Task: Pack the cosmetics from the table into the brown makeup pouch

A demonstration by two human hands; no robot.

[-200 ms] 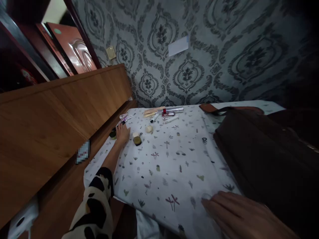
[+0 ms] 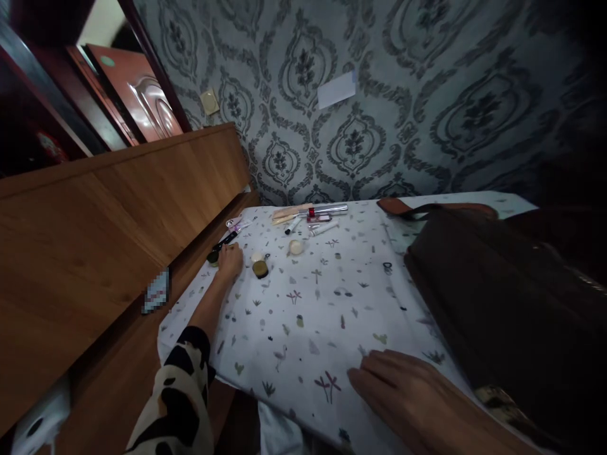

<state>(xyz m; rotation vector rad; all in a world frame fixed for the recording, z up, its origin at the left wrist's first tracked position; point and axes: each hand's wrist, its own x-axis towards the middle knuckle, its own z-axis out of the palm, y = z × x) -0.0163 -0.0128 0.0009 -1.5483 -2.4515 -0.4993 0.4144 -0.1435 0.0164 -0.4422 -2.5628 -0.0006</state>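
My left hand (image 2: 229, 260) reaches far out over the printed white sheet (image 2: 322, 316), fingers curled on a small dark round item (image 2: 214, 256) at the sheet's left edge. A black pencil-like stick (image 2: 226, 239) lies just beyond it. A small round dark-gold compact (image 2: 260, 269) and a pale round piece (image 2: 257, 256) sit just right of that hand. Further right is a cream round puff (image 2: 296, 247). My right hand (image 2: 403, 388) lies flat on the near part of the sheet, fingers stretched out, holding nothing.
A row of cosmetics tubes and brushes (image 2: 308, 215) lies at the far edge by the patterned wall. A brown leather bag (image 2: 497, 284) covers the right side. A wooden headboard (image 2: 109, 215) runs along the left. A small black ring (image 2: 387, 267) lies mid-sheet.
My right hand has slid left and forward across the sheet. My left hand's fingers have closed more over the dark item. The cream puff has shifted slightly right.
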